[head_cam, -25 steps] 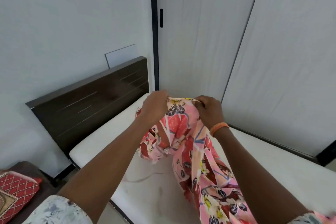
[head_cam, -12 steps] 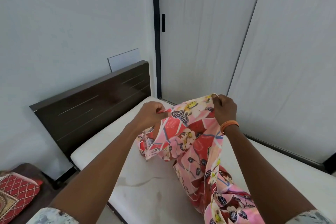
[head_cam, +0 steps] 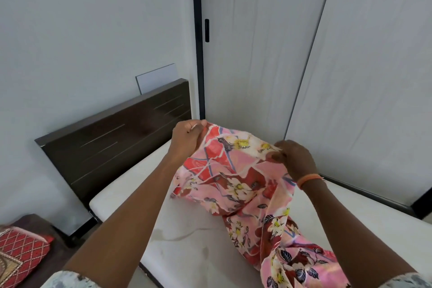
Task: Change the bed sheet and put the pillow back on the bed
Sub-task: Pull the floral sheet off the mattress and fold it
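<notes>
- Nearest the camera, two forearms reach forward over the bed; patterned sleeves [head_cam: 67,279] show at the bottom edge
- A red pillow [head_cam: 19,255] with a diamond pattern lies at the lower left on a dark low stand [head_cam: 39,224] beside the bed, apart from the mattress
- The bare white mattress [head_cam: 182,241] carries faint stains near its front edge
- The pink floral bed sheet [head_cam: 236,182] trails from the lower right across the mattress and rises bunched to the hands, its upper part lifted off the mattress
- The left hand [head_cam: 187,140] is curled tightly round the sheet's top edge at the left
- The right hand [head_cam: 293,159], with an orange band [head_cam: 308,180] at the wrist, pinches the same edge further right; the two hands are apart, the cloth stretched between them
- Beyond them stands the dark wooden headboard [head_cam: 112,145] against the white wall [head_cam: 81,30]
- Farthest, pale sliding doors [head_cam: 257,54] with a black frame and a black handle [head_cam: 207,30] close the corner
</notes>
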`<state>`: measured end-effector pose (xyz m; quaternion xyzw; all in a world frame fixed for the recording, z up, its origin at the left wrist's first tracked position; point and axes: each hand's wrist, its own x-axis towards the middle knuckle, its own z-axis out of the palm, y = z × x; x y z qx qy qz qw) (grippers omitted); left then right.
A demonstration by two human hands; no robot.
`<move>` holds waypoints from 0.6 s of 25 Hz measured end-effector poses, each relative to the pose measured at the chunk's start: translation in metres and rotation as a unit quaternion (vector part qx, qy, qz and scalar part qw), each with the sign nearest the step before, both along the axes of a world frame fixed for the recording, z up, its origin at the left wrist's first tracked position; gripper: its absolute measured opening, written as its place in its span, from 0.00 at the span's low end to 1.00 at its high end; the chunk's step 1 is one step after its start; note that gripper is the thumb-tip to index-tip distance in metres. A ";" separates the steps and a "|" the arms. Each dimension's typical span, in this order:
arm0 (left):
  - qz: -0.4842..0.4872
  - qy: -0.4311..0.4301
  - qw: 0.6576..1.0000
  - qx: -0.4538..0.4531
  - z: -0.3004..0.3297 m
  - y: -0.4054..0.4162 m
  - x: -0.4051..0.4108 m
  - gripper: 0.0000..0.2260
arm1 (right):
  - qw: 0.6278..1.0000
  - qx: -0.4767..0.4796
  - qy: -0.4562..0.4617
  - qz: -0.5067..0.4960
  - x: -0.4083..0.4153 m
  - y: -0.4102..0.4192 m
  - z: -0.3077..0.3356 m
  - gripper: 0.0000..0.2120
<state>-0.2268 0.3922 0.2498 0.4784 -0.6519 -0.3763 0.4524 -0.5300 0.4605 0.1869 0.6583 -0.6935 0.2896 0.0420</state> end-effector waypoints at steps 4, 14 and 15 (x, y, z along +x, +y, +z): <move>0.062 0.041 0.997 -0.004 0.017 -0.002 -0.008 0.17 | 0.997 0.000 0.038 -0.068 -0.012 0.012 -0.033 0.05; 0.018 -0.142 0.989 -0.024 0.016 0.009 -0.033 0.13 | 0.889 0.026 -0.446 -0.102 0.006 0.015 -0.007 0.13; -0.040 -0.169 0.984 -0.041 0.014 0.019 -0.044 0.16 | 0.907 0.028 -0.419 -0.044 0.019 0.016 0.010 0.14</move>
